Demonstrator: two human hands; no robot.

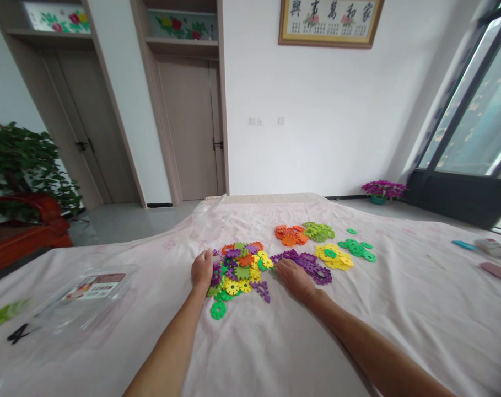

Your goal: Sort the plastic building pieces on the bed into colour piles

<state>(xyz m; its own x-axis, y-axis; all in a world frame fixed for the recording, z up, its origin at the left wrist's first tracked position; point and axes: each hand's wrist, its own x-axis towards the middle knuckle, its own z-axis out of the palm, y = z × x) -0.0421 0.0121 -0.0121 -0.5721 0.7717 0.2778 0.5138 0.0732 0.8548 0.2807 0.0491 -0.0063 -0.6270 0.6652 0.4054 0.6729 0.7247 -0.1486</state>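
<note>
A mixed heap of flat plastic snowflake discs (240,268) in purple, yellow, green and orange lies on a pale pink cloth (275,342). My left hand (202,269) rests at the heap's left edge, fingers curled against the discs. My right hand (294,277) lies palm down at the heap's right edge, beside a group of purple discs (312,264). Farther back lie sorted groups: orange discs (290,235), light green discs (318,231), yellow discs (335,257) and dark green discs (357,248). One green disc (217,310) lies alone nearer to me.
A clear plastic bag with a red label (93,288) lies on the cloth at left, near a black item (17,333). Small objects (488,251) sit at the right edge. Beyond are two doors, a leafy plant (22,165), a red wooden chair (27,226) and a window.
</note>
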